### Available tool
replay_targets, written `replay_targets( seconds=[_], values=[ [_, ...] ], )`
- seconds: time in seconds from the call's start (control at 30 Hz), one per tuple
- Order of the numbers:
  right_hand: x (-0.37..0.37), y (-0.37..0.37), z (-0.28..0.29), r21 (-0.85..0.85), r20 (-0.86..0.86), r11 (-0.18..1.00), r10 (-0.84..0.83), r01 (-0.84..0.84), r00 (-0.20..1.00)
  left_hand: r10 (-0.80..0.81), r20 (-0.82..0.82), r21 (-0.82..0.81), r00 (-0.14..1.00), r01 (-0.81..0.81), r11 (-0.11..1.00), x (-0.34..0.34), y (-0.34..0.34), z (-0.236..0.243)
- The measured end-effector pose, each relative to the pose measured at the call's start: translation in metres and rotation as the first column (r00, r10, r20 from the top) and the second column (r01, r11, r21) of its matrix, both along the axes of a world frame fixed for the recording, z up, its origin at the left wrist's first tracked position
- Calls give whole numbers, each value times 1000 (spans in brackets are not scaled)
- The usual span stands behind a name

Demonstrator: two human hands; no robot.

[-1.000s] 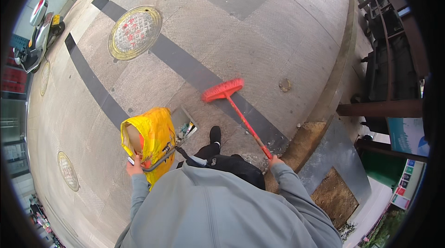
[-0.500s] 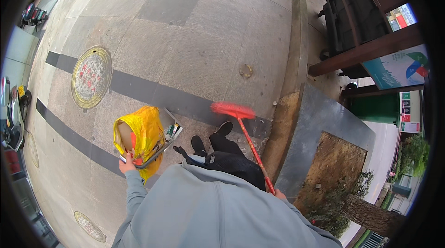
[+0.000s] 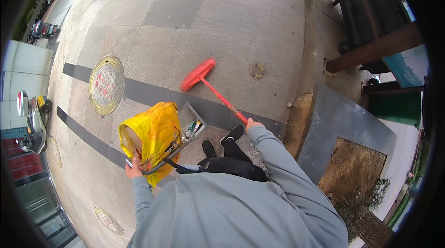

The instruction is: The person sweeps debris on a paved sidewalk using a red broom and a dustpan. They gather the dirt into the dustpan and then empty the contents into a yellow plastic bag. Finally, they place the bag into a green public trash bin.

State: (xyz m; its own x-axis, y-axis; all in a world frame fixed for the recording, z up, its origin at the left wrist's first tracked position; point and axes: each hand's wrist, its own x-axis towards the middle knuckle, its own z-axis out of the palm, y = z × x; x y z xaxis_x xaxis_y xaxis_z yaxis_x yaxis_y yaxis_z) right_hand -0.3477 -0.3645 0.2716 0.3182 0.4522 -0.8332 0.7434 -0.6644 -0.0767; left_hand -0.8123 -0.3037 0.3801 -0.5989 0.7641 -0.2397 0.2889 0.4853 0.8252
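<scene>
My left hand [image 3: 134, 168] is closed around the grey tube handle of a long-handled dustpan [image 3: 186, 112]. Over that handle hangs a yellow plastic bag [image 3: 160, 125], its mouth gaping around something tan. Bits of litter [image 3: 192, 128] lie in the dustpan's scoop, just in front of my shoes. On the right, my right hand [image 3: 253, 124] grips the red handle of a broom [image 3: 198, 75]. The red broom head is out ahead of the dustpan, slanted above or on the paving; whether it touches I cannot tell.
Grey paving [image 3: 232, 25] stretches ahead, with a round manhole cover [image 3: 106, 84] to the left. A low kerb [image 3: 301, 111] and a stone-edged tree bed [image 3: 354, 169] run along the right. A scooter [image 3: 34, 125] is parked far left. Dark bins under a wooden frame stand upper right.
The broom head has swung forward and left, away from my feet, and my right hand has come up and forward with it. The dustpan and bag stay in my left hand.
</scene>
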Motion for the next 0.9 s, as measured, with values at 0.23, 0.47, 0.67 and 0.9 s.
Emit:
replay_targets(
  seconds=[0.23, 0.47, 0.67, 0.9],
  values=[
    [32, -284, 47, -277, 152, 871, -378, 406, 913, -151, 34, -46, 988, 153, 987, 70, 40, -18],
    [12, -340, 129, -198, 169, 768, -586, 609, 793, -320, 152, -38, 935, 329, 944, 151, 89, -26],
    [77, -257, 51, 42, 195, 717, -689, 696, 698, -566, 59, 17, 823, 566, 824, 193, 128, -30],
    [56, -250, 34, -29, 194, 468, -864, 883, 464, -748, 95, 64, 656, 746, 663, 265, 176, -4]
  ],
)
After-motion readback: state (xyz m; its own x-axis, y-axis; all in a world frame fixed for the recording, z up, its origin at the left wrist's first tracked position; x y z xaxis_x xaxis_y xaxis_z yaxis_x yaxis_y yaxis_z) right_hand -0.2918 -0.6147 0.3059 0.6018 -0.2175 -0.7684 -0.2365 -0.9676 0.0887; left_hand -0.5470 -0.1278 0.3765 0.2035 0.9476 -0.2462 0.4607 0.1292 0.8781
